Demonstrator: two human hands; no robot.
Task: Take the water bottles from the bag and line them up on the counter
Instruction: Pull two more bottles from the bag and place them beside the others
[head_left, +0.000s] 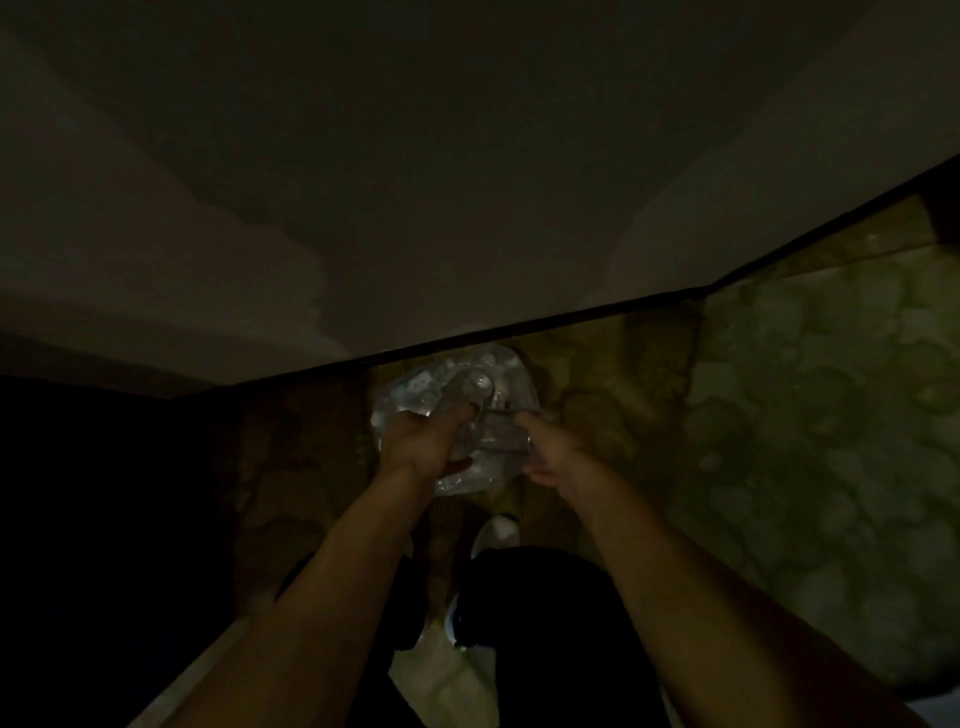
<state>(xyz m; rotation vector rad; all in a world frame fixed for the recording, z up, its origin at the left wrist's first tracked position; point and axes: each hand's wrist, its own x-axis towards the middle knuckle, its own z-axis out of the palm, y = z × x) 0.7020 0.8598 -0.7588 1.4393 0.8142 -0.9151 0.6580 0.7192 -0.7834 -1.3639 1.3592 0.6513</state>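
A pale wall fills the dim frame above a mottled floor. At the floor's far edge, against the wall's dark skirting, sits a clear plastic bag, bottles faintly visible inside. A person reaches down with both arms: the left hand and right hand each clench its film, apparently to pull the mouth open. No counter shows.

Clear, glinting plastic bag; mottled green-and-tan patterned floor; plain grey-white wall.
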